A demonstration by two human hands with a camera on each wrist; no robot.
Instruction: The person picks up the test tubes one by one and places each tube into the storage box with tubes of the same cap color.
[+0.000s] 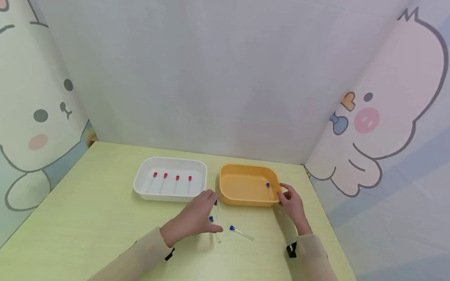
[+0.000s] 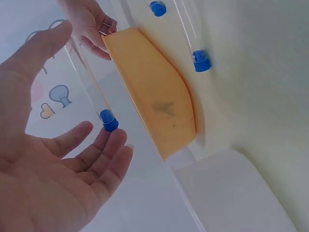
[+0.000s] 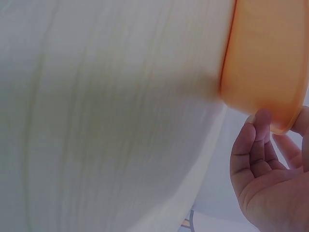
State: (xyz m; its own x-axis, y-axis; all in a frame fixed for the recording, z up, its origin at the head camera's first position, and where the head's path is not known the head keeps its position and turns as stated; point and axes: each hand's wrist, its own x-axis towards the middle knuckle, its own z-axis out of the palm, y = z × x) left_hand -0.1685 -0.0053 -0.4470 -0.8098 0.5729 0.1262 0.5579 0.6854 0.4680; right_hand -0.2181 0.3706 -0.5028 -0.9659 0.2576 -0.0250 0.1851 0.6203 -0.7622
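A blue-capped clear test tube [image 2: 91, 84] is pinched lengthwise by my left hand [image 1: 197, 216], thumb at its bare end and fingertips at its cap. Below that hand, a second blue-capped tube [image 1: 217, 236] lies on the table, partly covered by the thumb in the head view. A third blue-capped tube [image 1: 241, 233] lies just to the right. My right hand [image 1: 293, 205] grips the right end of the orange tray [image 1: 246, 203], with fingers [image 3: 244, 150] against its outer wall. Inside that tray rests one blue-capped tube [image 1: 268, 189].
Left of the orange tray stands a white tray [image 1: 165, 197], holding several red-capped tubes [image 1: 177, 178] in a row. Both stand toward the back of the pale yellow-green table [image 1: 88, 218]. Curtains [image 1: 190, 78] printed with cartoon animals hang behind and at the sides.
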